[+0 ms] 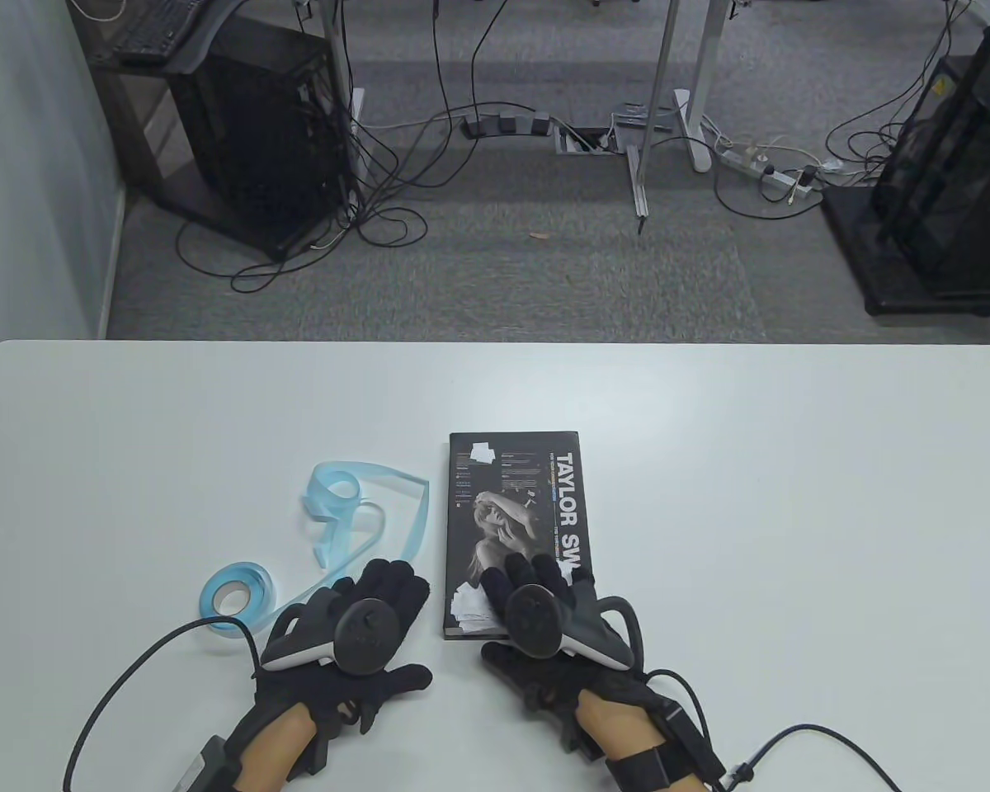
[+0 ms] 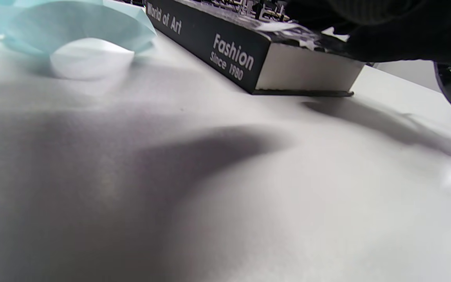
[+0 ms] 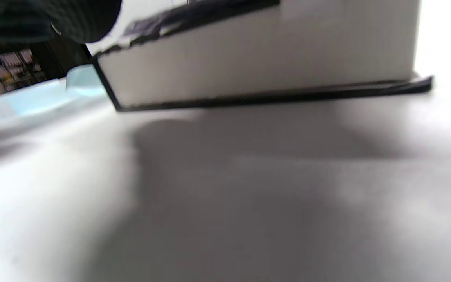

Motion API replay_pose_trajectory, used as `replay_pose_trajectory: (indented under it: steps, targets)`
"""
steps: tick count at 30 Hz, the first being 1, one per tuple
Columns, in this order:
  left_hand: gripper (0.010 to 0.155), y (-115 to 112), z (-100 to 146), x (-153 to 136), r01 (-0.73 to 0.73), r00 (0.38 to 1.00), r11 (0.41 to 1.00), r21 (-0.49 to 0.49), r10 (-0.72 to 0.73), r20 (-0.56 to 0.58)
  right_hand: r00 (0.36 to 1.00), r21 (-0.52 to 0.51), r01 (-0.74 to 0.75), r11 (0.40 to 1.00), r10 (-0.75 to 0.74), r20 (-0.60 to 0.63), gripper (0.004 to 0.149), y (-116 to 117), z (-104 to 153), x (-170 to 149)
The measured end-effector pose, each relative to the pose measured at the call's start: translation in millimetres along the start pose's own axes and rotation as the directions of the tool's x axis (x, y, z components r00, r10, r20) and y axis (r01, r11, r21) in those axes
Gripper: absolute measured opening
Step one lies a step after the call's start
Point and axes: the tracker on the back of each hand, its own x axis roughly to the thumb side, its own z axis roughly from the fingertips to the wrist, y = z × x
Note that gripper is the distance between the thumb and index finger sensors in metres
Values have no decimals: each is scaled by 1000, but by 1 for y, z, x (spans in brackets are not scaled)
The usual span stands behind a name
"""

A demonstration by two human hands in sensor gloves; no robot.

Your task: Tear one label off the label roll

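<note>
The light blue label roll point(image 1: 238, 596) lies on the white table point(image 1: 792, 495), left of my left hand. Its unrolled blue strip point(image 1: 355, 503) curls between the roll and a black book point(image 1: 516, 528); it also shows in the left wrist view point(image 2: 73, 27). White labels point(image 1: 472, 602) are stuck on the book's cover. My left hand point(image 1: 388, 582) lies flat on the table with fingers extended, holding nothing. My right hand point(image 1: 532, 573) rests its fingers on the book's near end, by a white label point(image 2: 284, 27). The left wrist view shows those fingers point(image 2: 386, 35) on the cover.
The book's spine point(image 2: 225, 55) faces the left hand, and its page edge point(image 3: 257, 58) faces the right wrist camera. Glove cables point(image 1: 132, 668) trail toward the table's near edge. The floor beyond the far edge holds cables and computer towers.
</note>
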Motion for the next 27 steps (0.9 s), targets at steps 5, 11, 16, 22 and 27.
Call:
replay_pose_trajectory:
  steps: [5,11,16,22,27]
  targets:
    - [92,9,13,-21,-23,996,999,42,26,-81,995,-48,91,995,-93,-33,77,-14,12,-26]
    - [87,19,41,-52,-17,975,995,98,38,-219,983,-126,160,979,-170,-72,76,-31,27,-50]
    - [81,26,66,-78,-24,940,990,142,71,-333,969,-153,207,966,-224,-103,76,-36,32,-65]
    - [72,29,84,-103,18,896,992,127,40,-442,957,-154,239,959,-259,-128,75,-36,33,-75]
    - [63,25,91,-119,15,870,996,88,30,-493,953,-155,248,956,-270,-137,75,-36,33,-79]
